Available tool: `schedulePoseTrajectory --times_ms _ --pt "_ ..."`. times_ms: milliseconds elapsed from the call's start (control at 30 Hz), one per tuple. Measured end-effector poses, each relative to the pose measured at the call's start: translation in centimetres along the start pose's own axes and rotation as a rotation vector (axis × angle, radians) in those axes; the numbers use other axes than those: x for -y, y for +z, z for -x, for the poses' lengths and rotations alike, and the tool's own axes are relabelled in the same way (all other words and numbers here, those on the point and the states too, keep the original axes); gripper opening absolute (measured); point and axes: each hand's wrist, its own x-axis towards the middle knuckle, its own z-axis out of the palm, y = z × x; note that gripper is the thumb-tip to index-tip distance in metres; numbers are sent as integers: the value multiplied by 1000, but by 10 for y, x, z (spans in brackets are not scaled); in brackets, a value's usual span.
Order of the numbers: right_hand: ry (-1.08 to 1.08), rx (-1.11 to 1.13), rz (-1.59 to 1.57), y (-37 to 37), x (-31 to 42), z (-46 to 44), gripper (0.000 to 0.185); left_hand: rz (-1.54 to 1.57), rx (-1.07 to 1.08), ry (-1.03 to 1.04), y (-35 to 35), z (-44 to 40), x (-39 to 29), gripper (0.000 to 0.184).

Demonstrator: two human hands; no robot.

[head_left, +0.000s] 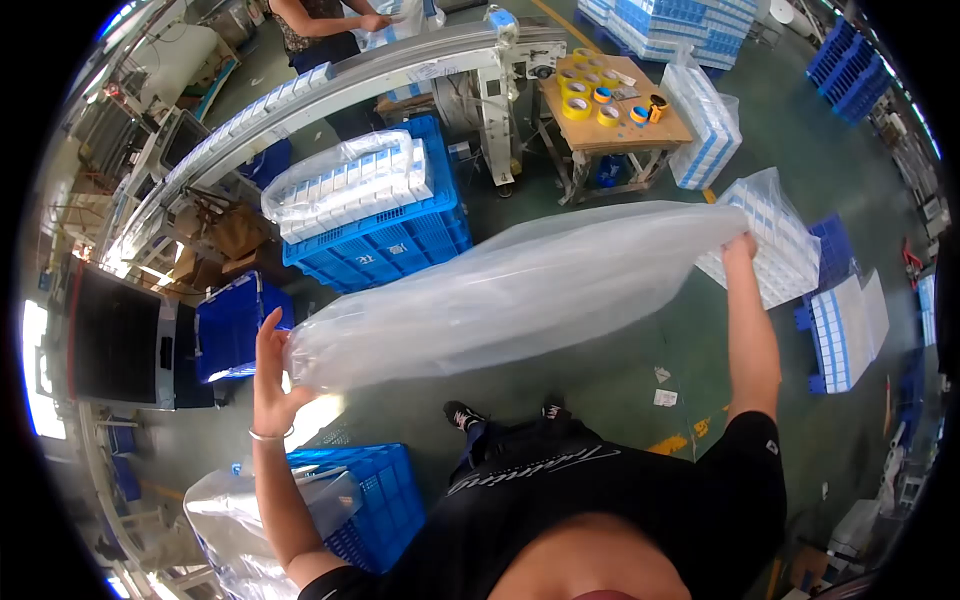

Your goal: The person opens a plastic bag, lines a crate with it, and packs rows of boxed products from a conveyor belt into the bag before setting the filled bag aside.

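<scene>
A long, clear plastic bag (500, 290) is stretched across in front of my body, puffed out in the middle. My right hand (740, 247) grips its far right end, with the fingers closed on the film. At the other end, my left hand (272, 375) is against the bag's edge, fingers stretched upward and thumb apart. Behind the bag stands a blue crate (375, 255), topped by white-and-blue boxes (350, 185) in clear plastic film. Close to my right hand is a wrapped stack of white boxes (775, 235).
Tape rolls (577, 105) lie on a wooden table (650, 120). A conveyor (400, 65) runs behind the crate, with a person (315, 25) beyond it. Near my left forearm, a blue crate (385, 500) holds plastic film (240, 520). A blue bin (235, 325) stands at left.
</scene>
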Motion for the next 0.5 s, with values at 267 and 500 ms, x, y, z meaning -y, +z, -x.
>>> schedulePoseTrajectory --times_ms 267,500 --pt "192 2483 1374 -25 11 283 49 -944 -769 -719 -179 50 241 28" --pt "-924 912 1047 1 28 107 32 439 -408 -237 -60 30 180 39"
